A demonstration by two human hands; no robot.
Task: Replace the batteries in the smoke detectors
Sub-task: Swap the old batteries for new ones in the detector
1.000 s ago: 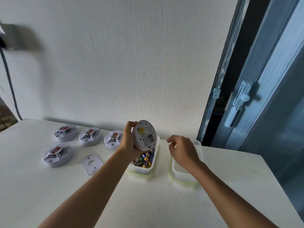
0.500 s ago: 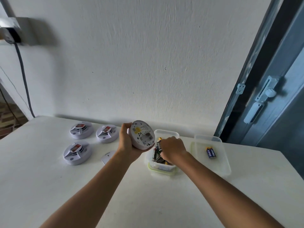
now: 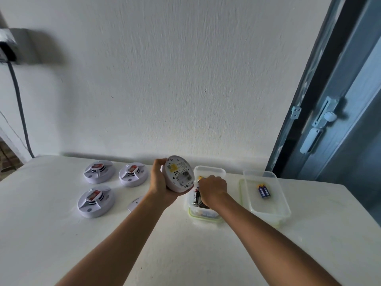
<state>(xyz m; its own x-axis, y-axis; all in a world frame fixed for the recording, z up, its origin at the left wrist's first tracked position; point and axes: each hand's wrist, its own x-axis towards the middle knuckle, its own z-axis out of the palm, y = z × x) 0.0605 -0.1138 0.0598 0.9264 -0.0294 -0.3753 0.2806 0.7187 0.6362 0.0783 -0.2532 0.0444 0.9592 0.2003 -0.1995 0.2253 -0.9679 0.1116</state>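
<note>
My left hand holds a white round smoke detector above the table, its back with the open battery bay turned toward me. My right hand reaches down into a clear container holding several batteries. Its fingers are curled among them and hidden, so I cannot see whether they grip one. A second clear container to the right holds two blue batteries.
Three more smoke detectors lie face up on the white table at the left. A white cover plate peeks out beside my left forearm. A blue door stands at the right, and a grey cable hangs at the left.
My right hand moved left from the second container into the battery container. Two blue batteries now show in the second container. The left hand still holds the detector.
</note>
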